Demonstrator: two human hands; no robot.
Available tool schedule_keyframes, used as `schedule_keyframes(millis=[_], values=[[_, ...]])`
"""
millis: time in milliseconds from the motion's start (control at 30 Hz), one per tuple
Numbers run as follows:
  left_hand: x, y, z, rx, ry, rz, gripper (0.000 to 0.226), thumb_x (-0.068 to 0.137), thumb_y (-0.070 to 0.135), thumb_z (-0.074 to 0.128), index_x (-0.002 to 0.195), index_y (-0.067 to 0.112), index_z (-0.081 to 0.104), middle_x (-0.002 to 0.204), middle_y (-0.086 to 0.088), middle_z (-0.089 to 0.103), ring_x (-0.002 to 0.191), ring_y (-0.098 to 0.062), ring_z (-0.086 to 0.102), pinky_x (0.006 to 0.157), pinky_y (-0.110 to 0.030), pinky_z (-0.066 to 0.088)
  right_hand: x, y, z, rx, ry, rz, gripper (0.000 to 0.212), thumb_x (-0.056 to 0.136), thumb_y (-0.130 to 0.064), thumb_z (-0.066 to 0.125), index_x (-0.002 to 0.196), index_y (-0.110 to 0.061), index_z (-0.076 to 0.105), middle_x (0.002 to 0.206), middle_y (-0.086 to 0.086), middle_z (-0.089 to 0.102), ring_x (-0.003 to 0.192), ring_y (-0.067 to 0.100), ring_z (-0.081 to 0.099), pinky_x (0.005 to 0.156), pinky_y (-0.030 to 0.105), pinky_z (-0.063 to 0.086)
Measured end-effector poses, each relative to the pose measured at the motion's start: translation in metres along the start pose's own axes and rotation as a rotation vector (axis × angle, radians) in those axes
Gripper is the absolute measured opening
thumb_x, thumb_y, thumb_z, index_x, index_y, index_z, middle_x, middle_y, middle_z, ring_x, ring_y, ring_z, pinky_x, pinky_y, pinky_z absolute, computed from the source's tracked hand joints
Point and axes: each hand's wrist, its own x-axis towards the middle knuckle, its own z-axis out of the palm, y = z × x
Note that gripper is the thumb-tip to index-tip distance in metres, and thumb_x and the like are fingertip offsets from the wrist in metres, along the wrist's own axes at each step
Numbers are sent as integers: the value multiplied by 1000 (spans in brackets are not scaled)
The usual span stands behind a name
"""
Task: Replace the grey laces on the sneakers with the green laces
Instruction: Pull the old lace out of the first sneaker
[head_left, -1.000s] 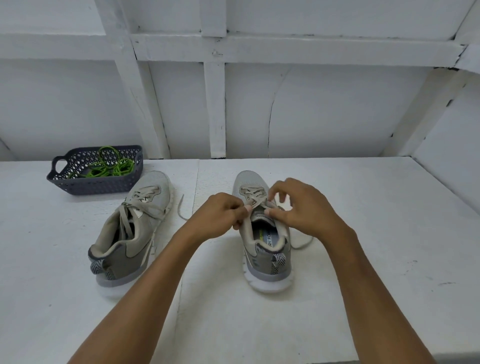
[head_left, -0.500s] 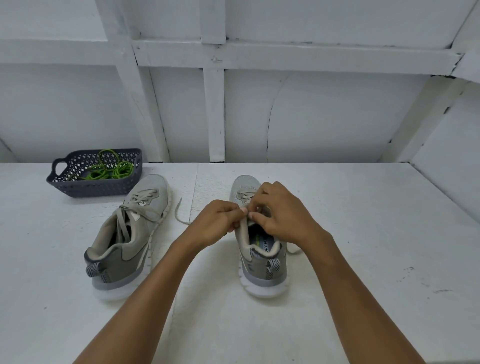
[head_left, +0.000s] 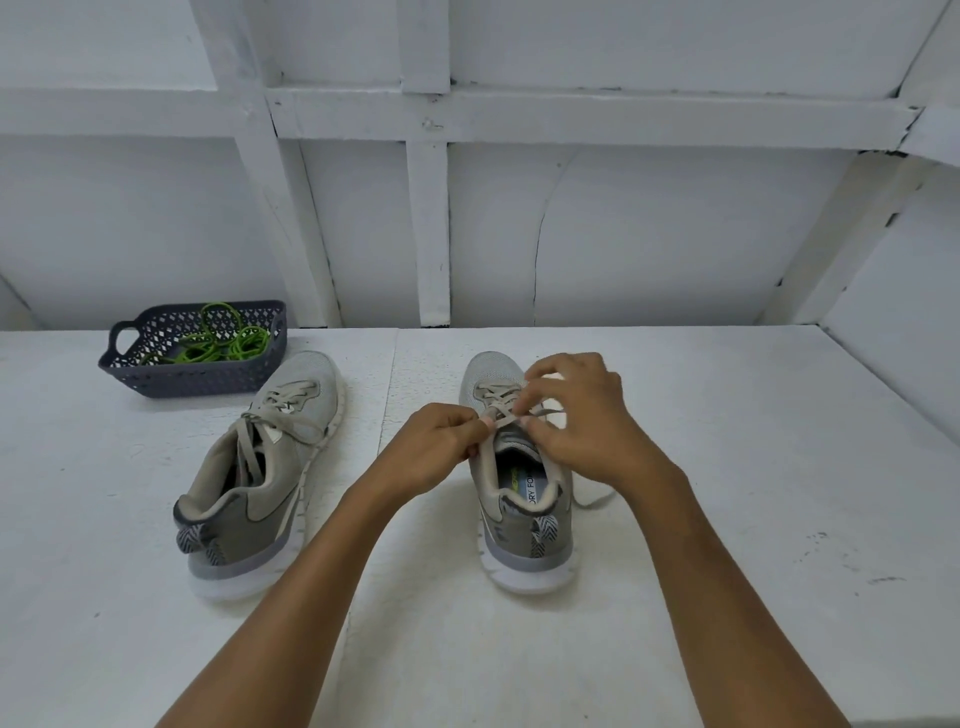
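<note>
You see two sneakers, left sneaker (head_left: 270, 483) and right sneaker (head_left: 524, 564); two grey laces, left lace (head_left: 283, 410) and right lace (head_left: 501, 404); one basket (head_left: 192, 382), far left; one tangle of green laces (head_left: 223, 347), number indistinct; your two hands, left hand (head_left: 441, 447) and right hand (head_left: 584, 415); one tabletop (head_left: 727, 467).

Left grip (head_left: 441, 446) pinching, right grip (head_left: 582, 422) pinching, both forearms extended forward

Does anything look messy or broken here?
A thin dark crack curves down the white wall panel behind the right sneaker. The green laces lie tangled in the basket.
</note>
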Motion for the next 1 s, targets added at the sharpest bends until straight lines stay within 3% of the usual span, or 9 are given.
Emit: schedule_keyframes(millis=[100, 333, 467, 567, 633, 700, 833, 933, 1000], values=[[0, 0, 1, 20, 11, 10, 40, 99, 20, 56, 60, 11, 50, 44, 14, 41, 41, -1, 35, 43, -9, 28, 3, -8, 7, -192, -77, -21, 9, 87, -35, 69, 94, -30, 70, 125, -14, 51, 128, 15, 29, 95, 33, 18], [0, -1, 0, 44, 10, 13, 38, 99, 22, 55, 64, 7, 53, 45, 14, 42, 41, -1, 36, 43, -10, 29, 5, -9, 12, -121, -31, -35, 5, 85, -31, 71, 85, -28, 68, 115, -14, 58, 117, 11, 37, 87, 29, 20], [0, -4, -2, 34, -4, 0, 42, 100, 25, 55, 60, 13, 49, 47, 14, 42, 42, -2, 34, 44, -14, 28, 9, -3, -3, 767, 325, 409, 22, 87, -3, 65, 72, -17, 56, 91, -3, 73, 87, 2, 65, 79, 24, 48], [1, -4, -2, 46, -6, -1, 43, 100, 26, 55, 59, 14, 48, 46, 13, 42, 42, -3, 34, 47, -18, 27, 8, 4, -10, 1272, 277, 515, 23, 96, 0, 51, 78, -13, 48, 79, 8, 74, 81, 20, 70, 80, 31, 49], [1, -3, 0, 35, -8, 6, 42, 100, 24, 55, 60, 13, 47, 45, 13, 42, 42, -3, 34, 46, -17, 28, 6, 2, -8, 1176, 200, 467, 18, 98, -6, 52, 82, -13, 51, 64, 1, 66, 65, 16, 63, 72, 30, 50], [1, -2, 1, 29, -5, 6, 41, 100, 23, 55, 61, 12, 48, 45, 14, 42, 41, -2, 35, 45, -16, 29, 2, -1, -4, 825, 68, 361, 10, 95, -18, 63, 86, -18, 58, 61, -13, 54, 58, 3, 52, 65, 20, 45], [1, -2, 0, 44, 5, 12, 40, 99, 21, 55, 60, 12, 49, 44, 13, 43, 41, -2, 35, 45, -16, 28, 5, -6, -1, 158, -207, 163, 9, 82, -34, 76, 89, -30, 75, 77, -17, 52, 86, 7, 54, 79, 28, 44], [1, -3, 1, 49, 7, 18, 38, 99, 22, 56, 64, 9, 50, 45, 13, 43, 42, -3, 35, 45, -16, 28, 7, -12, -3, 225, -150, 139, 3, 82, -29, 76, 81, -28, 74, 79, -12, 55, 91, 14, 52, 78, 29, 41], [1, -4, 0, 36, 4, 10, 36, 99, 23, 56, 67, 7, 50, 47, 12, 42, 43, -5, 33, 45, -18, 27, 7, -13, -3, 447, -21, 199, 20, 85, -17, 73, 71, -29, 66, 84, -7, 62, 86, 11, 57, 76, 25, 42]])
